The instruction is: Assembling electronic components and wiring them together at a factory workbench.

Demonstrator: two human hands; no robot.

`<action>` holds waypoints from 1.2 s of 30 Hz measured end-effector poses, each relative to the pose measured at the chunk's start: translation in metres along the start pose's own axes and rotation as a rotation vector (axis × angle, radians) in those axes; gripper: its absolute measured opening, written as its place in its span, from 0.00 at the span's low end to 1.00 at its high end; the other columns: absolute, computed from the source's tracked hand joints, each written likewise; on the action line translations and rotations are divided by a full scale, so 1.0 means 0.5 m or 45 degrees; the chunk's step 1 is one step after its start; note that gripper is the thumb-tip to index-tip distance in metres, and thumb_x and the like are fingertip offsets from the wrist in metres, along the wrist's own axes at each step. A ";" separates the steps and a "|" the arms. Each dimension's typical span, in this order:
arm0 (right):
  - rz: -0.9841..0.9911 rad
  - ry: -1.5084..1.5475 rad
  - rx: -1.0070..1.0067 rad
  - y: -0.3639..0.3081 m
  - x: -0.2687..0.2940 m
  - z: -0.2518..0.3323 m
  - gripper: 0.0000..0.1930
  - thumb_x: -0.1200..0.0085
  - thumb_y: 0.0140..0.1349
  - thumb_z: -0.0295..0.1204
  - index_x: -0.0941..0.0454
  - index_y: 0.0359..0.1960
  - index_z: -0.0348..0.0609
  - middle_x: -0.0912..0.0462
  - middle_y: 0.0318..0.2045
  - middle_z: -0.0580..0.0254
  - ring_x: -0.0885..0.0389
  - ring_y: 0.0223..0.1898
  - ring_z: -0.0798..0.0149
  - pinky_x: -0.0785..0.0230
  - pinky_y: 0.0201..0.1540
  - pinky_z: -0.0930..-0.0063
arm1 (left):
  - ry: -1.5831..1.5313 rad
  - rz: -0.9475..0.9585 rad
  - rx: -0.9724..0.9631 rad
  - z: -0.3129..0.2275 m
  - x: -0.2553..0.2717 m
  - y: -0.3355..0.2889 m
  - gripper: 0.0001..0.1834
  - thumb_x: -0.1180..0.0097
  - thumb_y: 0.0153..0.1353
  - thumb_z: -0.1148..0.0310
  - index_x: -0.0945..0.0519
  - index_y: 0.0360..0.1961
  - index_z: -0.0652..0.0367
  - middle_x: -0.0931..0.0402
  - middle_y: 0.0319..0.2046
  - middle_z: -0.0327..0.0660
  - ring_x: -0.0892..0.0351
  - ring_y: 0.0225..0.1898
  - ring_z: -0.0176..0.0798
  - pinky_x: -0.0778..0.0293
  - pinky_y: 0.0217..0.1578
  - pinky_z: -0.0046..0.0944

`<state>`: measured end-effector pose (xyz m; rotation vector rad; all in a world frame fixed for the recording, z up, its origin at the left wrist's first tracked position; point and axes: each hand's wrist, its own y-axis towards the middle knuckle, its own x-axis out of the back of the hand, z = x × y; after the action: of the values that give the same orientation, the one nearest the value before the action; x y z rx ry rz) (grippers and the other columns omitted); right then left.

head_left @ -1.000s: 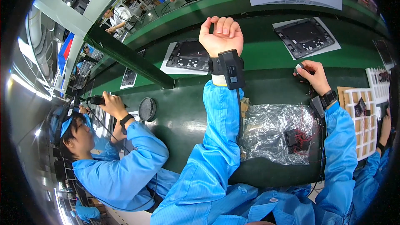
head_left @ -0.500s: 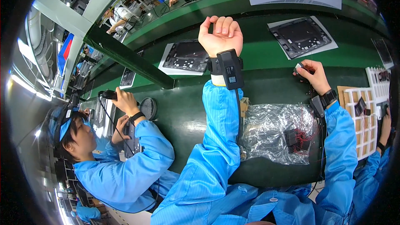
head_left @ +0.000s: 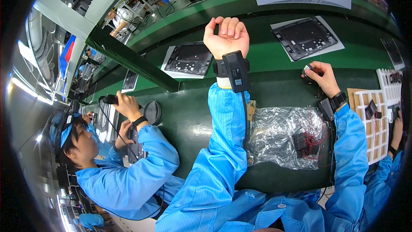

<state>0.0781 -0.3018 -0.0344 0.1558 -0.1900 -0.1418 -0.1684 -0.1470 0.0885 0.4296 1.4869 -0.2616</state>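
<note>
My left hand [head_left: 226,38] is raised over the green bench, palm showing and fingers loosely curled, with the thumb apart. Nothing is in it. A black device [head_left: 237,72] is strapped on that wrist. At the right, my right hand [head_left: 322,78] pinches a small dark block [head_left: 307,69] with a pale face between thumb and fingers; its exact kind is not clear. Below, a crinkled clear plastic bag [head_left: 274,135] lies on the bench. On its right part rests a bundle of black parts with red wires [head_left: 307,144].
Black flat housings [head_left: 189,58] [head_left: 305,38] lie on pale sheets along the green strip beyond. White gridded trays [head_left: 371,124] stand at the right. At the left a co-worker [head_left: 124,163] holds a dark tool, near a round dark dish [head_left: 152,112]. A green post [head_left: 133,62] slants across.
The black housings on the far strip have shifted slightly left. The co-worker's hand with the tool moved a little left. My hands have stayed nearly still.
</note>
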 end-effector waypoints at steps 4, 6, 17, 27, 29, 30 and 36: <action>-0.002 0.014 0.016 0.000 -0.001 -0.002 0.08 0.42 0.62 0.28 0.20 0.35 0.34 0.16 0.30 0.64 0.20 0.34 0.75 0.30 0.40 0.81 | 0.001 0.033 0.012 -0.005 0.004 0.002 0.10 0.49 0.58 0.66 0.32 0.21 0.53 0.47 0.10 0.29 0.49 0.12 0.30 0.52 0.15 0.31; -0.010 0.005 0.026 0.002 0.000 -0.006 0.08 0.42 0.63 0.28 0.20 0.35 0.34 0.16 0.30 0.65 0.20 0.33 0.76 0.30 0.39 0.82 | 0.005 0.037 0.014 -0.006 0.004 0.002 0.10 0.49 0.58 0.66 0.32 0.21 0.53 0.47 0.10 0.29 0.49 0.12 0.30 0.52 0.15 0.31; -0.012 0.003 -0.002 0.001 -0.002 -0.005 0.07 0.41 0.63 0.28 0.20 0.34 0.35 0.16 0.30 0.65 0.20 0.33 0.76 0.30 0.38 0.82 | 0.005 0.076 0.037 -0.011 0.004 0.001 0.10 0.50 0.57 0.71 0.32 0.19 0.54 0.46 0.11 0.30 0.49 0.14 0.30 0.51 0.16 0.32; -0.009 0.030 0.008 0.003 -0.001 -0.010 0.08 0.41 0.63 0.29 0.20 0.35 0.34 0.16 0.31 0.64 0.19 0.35 0.75 0.29 0.41 0.81 | -0.121 0.132 0.106 -0.012 -0.015 -0.009 0.10 0.50 0.57 0.70 0.32 0.19 0.55 0.46 0.12 0.31 0.48 0.14 0.29 0.51 0.15 0.31; -0.004 0.026 -0.008 0.003 0.001 -0.008 0.08 0.41 0.63 0.28 0.21 0.35 0.34 0.16 0.31 0.64 0.19 0.35 0.74 0.29 0.41 0.81 | -0.230 0.218 0.155 -0.009 -0.030 -0.016 0.10 0.51 0.59 0.69 0.32 0.21 0.56 0.45 0.13 0.30 0.47 0.14 0.29 0.50 0.16 0.30; 0.002 0.021 -0.021 0.003 0.002 -0.007 0.08 0.41 0.63 0.28 0.21 0.35 0.34 0.17 0.31 0.65 0.19 0.35 0.74 0.29 0.41 0.81 | -0.230 0.217 0.156 -0.005 -0.037 -0.019 0.10 0.51 0.59 0.69 0.32 0.21 0.56 0.45 0.13 0.30 0.47 0.14 0.29 0.50 0.16 0.30; -0.007 0.066 -0.033 -0.001 0.007 0.005 0.08 0.41 0.63 0.28 0.21 0.35 0.34 0.17 0.31 0.65 0.18 0.36 0.74 0.29 0.40 0.81 | 0.711 0.339 -0.008 0.021 -0.033 -0.006 0.12 0.52 0.64 0.64 0.28 0.24 0.57 0.44 0.13 0.31 0.43 0.15 0.31 0.47 0.16 0.32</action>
<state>0.0812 -0.3032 -0.0317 0.1341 -0.1360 -0.1459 -0.1616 -0.1559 0.1049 0.7289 1.9469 0.0861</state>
